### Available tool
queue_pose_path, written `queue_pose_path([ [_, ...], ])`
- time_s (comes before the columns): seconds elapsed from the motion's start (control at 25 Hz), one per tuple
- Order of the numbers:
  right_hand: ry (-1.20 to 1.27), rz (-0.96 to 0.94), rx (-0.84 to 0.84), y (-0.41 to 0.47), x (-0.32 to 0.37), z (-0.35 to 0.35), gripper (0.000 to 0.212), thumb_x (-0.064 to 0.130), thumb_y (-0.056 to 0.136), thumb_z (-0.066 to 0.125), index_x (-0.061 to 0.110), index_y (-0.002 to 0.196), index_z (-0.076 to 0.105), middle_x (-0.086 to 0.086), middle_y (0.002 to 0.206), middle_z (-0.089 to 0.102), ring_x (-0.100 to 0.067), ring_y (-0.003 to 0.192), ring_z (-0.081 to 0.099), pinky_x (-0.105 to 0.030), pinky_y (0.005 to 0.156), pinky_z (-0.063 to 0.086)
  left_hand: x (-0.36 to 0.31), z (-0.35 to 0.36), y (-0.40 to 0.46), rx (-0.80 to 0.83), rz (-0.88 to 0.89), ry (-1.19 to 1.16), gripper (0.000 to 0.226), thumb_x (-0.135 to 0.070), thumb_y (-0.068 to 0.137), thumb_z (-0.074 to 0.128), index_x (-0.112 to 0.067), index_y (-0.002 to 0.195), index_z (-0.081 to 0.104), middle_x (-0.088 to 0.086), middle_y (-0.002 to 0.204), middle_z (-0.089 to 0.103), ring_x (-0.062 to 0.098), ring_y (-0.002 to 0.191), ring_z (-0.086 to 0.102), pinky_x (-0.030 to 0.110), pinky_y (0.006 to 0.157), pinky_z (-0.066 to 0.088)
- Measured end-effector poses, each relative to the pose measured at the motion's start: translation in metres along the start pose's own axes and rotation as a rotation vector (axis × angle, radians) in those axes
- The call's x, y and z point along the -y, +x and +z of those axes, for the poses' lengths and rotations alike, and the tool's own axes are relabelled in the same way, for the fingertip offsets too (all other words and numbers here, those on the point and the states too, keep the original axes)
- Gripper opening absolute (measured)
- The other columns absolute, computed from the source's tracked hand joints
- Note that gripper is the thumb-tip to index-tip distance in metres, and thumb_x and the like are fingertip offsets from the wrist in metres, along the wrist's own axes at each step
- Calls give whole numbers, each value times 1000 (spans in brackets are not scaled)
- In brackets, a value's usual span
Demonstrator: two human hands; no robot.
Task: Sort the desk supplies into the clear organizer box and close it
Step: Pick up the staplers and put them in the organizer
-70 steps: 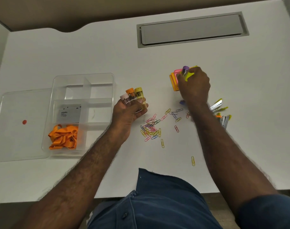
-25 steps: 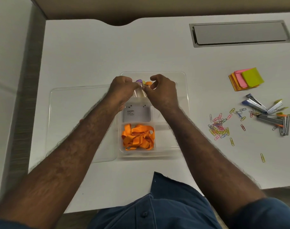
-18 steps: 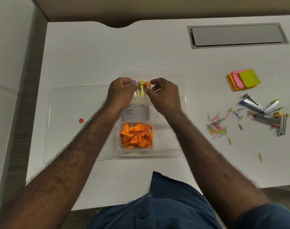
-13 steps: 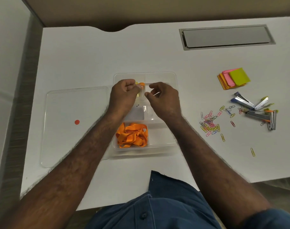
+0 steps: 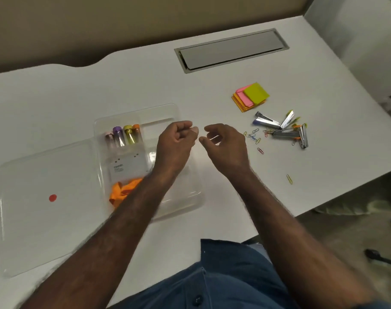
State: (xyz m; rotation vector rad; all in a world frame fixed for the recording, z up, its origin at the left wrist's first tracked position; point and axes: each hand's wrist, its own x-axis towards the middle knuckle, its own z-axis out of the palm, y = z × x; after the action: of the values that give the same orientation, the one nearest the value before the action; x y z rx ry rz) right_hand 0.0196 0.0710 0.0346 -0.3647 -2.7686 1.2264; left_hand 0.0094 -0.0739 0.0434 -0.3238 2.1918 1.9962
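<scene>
Head camera looks down on a white desk [image 5: 78,103]. On it sits the clear organizer box [image 5: 185,197], with its lid [image 5: 45,219] lying flat just beside it on the left, off the box. A red dot [image 5: 53,198] is on the lid.

Four little tubes [image 5: 124,137] lie side by side in the far left part of the box. Their long sides run away from the person, and their colored caps point to the far edge of the desk. Orange bands [image 5: 123,190] lie in the near left part, partly hidden by the left arm. A white card [image 5: 127,166] lies between the tubes and the bands.

Both hands are up over the right side of the box and hold nothing. The left hand [image 5: 175,143] has its fingers curled loosely. The right hand [image 5: 225,144] has its fingers bent and relaxed. The two hands are close but not touching.

To the right on the desk lie sticky notes [image 5: 250,97], some staplers [image 5: 283,130] in a pile, and colored paper clips [image 5: 255,139] spread about.
</scene>
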Motion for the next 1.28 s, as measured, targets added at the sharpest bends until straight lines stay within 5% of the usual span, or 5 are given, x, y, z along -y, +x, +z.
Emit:
queue_pose_path([
  [0.28, -49, 52, -47, 30, -87, -69, 31, 36, 90, 78, 24, 118, 76, 7, 103, 74, -9, 90, 68, -32, 85, 59, 0, 93, -4, 96, -74, 6, 21, -28, 98, 72, -22, 118, 68, 5, 109, 79, 18, 100, 78, 44, 98, 62],
  [0.48, -132, 1, -79, 71, -147, -107, 34, 25, 83, 84, 22, 116, 75, -1, 118, 68, -23, 114, 61, -30, 99, 44, 6, 153, 0, 88, -178, 78, 28, -33, 98, 72, -22, 124, 69, 2, 114, 79, 14, 100, 78, 40, 92, 65],
  [0.8, -335, -69, 181, 149, -197, -124, 55, 28, 83, 77, 21, 136, 66, -7, 128, 69, -34, 118, 57, -43, 100, 45, 20, 210, 10, -8, -241, 73, 21, -31, 99, 72, -23, 117, 72, -4, 107, 80, 11, 98, 78, 39, 96, 63],
  [1.0, -474, -209, 252, 170, -202, -118, 44, 27, 89, 71, 27, 133, 67, -3, 122, 72, -31, 111, 63, -40, 92, 47, 25, 234, 21, -51, -252, 36, 25, -29, 98, 71, -18, 120, 71, 0, 107, 81, 14, 98, 79, 41, 97, 63],
  [1.28, 110, 97, 286, 167, -186, -144, 37, 39, 83, 83, 25, 116, 75, 3, 94, 79, -13, 81, 74, -29, 72, 58, 16, 254, 36, -68, -302, -29, 39, -45, 103, 63, -13, 124, 69, 5, 113, 79, 20, 103, 79, 39, 97, 63],
])
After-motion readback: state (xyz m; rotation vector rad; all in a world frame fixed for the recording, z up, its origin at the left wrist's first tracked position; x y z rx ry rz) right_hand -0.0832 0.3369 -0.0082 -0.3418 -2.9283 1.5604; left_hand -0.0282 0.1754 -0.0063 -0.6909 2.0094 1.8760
